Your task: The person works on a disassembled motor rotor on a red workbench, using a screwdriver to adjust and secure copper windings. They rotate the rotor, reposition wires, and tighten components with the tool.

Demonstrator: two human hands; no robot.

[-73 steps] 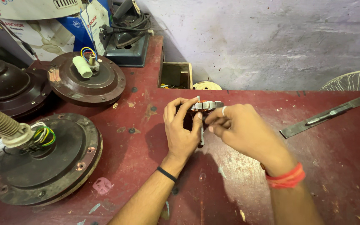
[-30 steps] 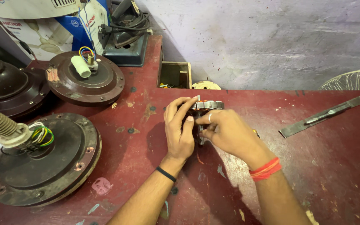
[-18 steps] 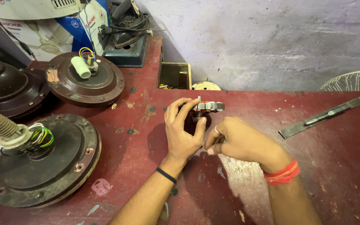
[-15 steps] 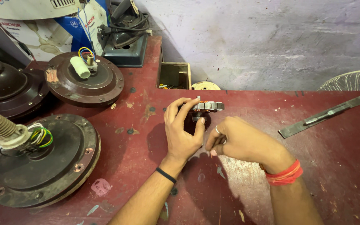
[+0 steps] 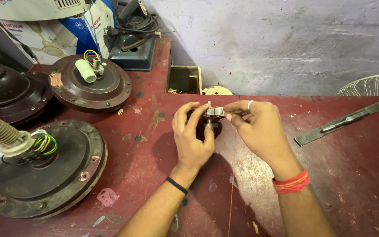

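My left hand (image 5: 191,138) grips a small metal coil core (image 5: 213,113) above the red workbench (image 5: 154,145), fingers curled round its left side. My right hand (image 5: 257,129) meets it from the right, its fingertips pinched on a thin copper wire (image 5: 232,175) that runs from the core down toward the table's near edge. A ring shows on one finger of the right hand and a red thread band on its wrist. A black band circles the left wrist.
Three round dark fan motor housings sit at the left: a near one with coloured wires (image 5: 44,169), a far one (image 5: 91,83), and a third (image 5: 9,96) at the edge. A flat metal bar (image 5: 338,123) lies at the right. A dark box (image 5: 132,48) stands behind.
My right hand dropped away below the core about half a second ago, then rose back to its right end, pinching the wire. The left hand has kept its grip in place.
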